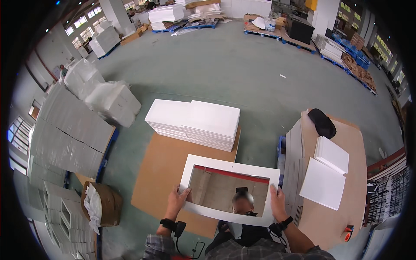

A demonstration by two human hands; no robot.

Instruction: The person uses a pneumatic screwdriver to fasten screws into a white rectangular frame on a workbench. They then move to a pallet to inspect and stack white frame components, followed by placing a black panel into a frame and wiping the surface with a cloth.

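Holding a white-framed mirror, left grip clasping one end, right grip clasping the other

A rounded, soft-looking black item and a small orange-and-black object lie on a tan-topped panel stack; crumpled white sheeting drapes over a brown cardboard box; a black cuboid box sits beyond.

Place: factory or warehouse hall | blue pallets | stacked white panels | plastic-wrapped goods | broad pillar
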